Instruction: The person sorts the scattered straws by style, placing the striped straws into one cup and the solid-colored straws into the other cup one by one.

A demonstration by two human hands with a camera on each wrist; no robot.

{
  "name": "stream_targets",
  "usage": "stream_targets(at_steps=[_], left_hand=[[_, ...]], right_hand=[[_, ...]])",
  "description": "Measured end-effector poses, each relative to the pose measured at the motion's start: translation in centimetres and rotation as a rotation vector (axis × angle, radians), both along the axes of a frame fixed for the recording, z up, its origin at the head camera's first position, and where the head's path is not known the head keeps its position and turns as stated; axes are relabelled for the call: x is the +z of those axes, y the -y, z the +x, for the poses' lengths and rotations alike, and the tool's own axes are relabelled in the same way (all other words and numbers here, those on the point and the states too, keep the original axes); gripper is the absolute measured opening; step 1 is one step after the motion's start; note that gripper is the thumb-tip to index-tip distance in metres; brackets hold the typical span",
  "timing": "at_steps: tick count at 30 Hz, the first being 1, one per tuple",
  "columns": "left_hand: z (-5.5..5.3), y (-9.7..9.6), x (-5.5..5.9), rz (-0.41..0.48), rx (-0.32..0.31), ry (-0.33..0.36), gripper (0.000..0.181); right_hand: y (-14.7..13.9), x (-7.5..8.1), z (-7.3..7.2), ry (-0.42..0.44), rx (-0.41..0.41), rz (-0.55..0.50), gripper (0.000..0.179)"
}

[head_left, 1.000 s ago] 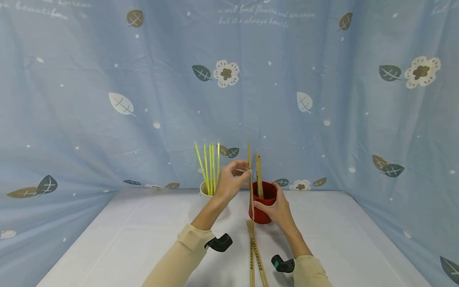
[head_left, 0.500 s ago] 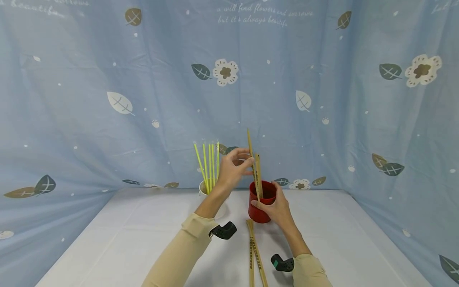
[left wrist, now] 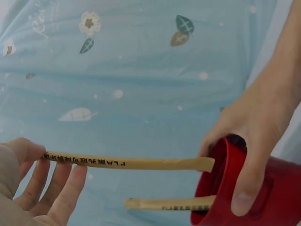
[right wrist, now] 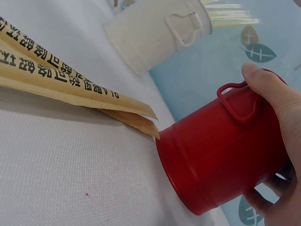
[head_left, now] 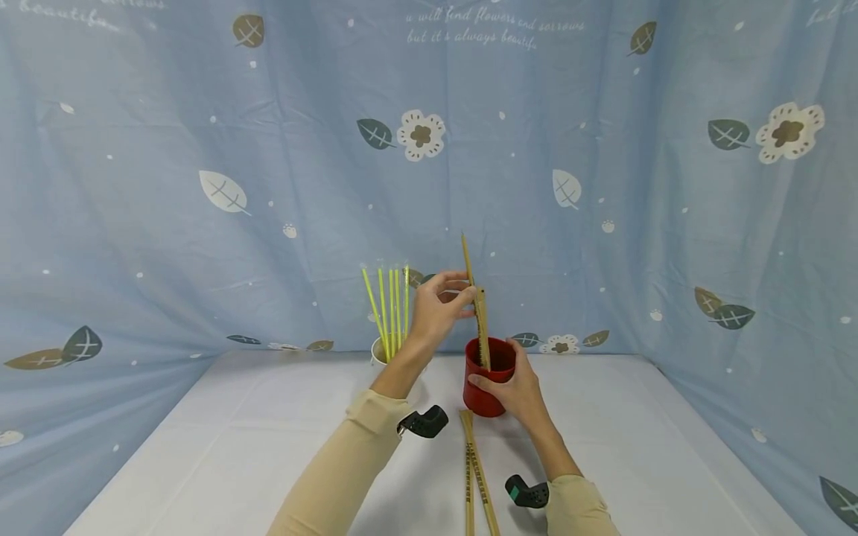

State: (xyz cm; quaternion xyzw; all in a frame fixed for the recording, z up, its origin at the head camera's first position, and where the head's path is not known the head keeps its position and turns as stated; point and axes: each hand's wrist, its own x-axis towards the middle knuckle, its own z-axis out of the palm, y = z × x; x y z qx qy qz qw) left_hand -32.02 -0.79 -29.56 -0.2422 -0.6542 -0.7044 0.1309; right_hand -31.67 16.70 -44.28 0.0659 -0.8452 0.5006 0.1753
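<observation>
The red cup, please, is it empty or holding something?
The red cup is not empty: the left wrist view shows a wrapped straw sticking out of its mouth.

Head view: taken from above at the near side, facing forward and down; widest, spanning the white table and far curtain. Left wrist view: close in, facing the curtain past the left hand, turned sideways. Right wrist view: low, tilted, closest to the red cup. All three share the red cup; head and right wrist share the white cup.
</observation>
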Motion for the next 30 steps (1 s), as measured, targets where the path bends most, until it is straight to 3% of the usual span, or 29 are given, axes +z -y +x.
stream_targets(at_steps=[10, 30], left_hand=[[-0.8, -0.6, -0.5, -0.010, -0.002, 0.010, 0.032], [-1.8, -1.8, -3.5, -0.128, -0.014, 0.016, 0.030]], right_hand=[[0.0, 0.1, 0.2, 0.005, -0.002, 0.003, 0.102], [0.0, 0.1, 0.2, -0.014, -0.007, 0.015, 0.099]])
